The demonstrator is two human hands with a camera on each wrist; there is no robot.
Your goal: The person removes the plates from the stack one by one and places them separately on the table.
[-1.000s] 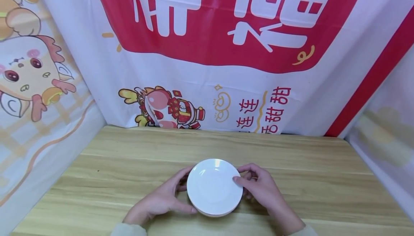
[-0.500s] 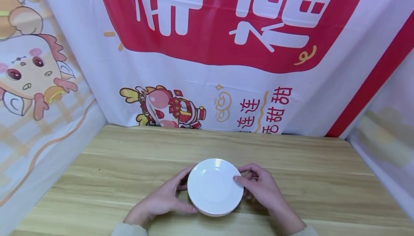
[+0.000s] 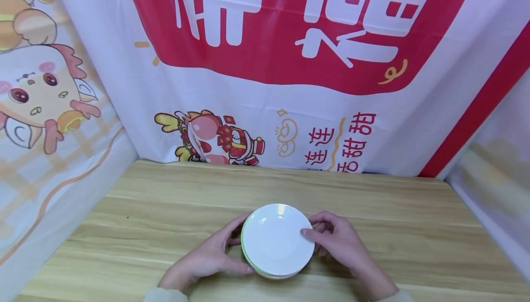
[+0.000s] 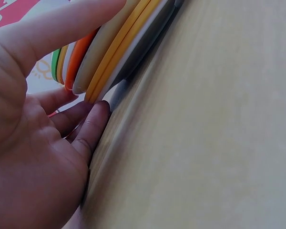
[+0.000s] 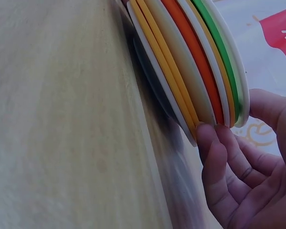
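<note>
Hands [image 3: 207, 258] [image 3: 341, 242] clamp a plate stack [image 3: 276, 240] at 9 and 3 o'clock on the worktop [image 3: 393, 219]; uneven pressure could shear the loose plates sideways.

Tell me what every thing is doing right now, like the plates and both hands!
Stack of plates: sitting on the table, white plate on top, coloured rims showing at its edge.
Left hand: holds the stack's left edge, thumb on the rim.
Right hand: holds the stack's right edge, fingers under the rims.
Table: flat, carrying the stack.
</note>
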